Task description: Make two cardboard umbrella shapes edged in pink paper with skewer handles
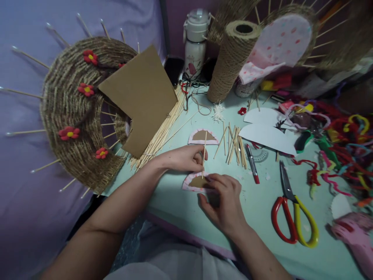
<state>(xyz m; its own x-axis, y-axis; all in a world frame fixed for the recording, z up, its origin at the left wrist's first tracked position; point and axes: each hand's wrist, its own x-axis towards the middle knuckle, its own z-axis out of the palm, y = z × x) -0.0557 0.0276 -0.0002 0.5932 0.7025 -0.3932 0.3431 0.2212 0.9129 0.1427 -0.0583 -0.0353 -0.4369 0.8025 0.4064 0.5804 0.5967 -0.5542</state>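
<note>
My left hand (188,157) is closed around a thin wooden stick (204,146), which stands out above and below the fingers. The stick's lower end meets the near half-round cardboard piece (196,182), edged in pink and white. My right hand (225,198) lies at that piece's right side, thumb and fingers apart, fingertips close to the stick's lower end; whether they press on it is hard to tell. A second half-round piece (201,136) with the same edging lies just beyond, and the stick's upper end overlaps it in view.
Short sticks (234,146), a pen (252,163) and scissors (291,214) lie to the right, before coloured pipe cleaners (344,147). Behind stand a twine roll (233,58) and a bottle (196,46). At left are a cardboard sheet (142,93) and a woven twine fan (64,101).
</note>
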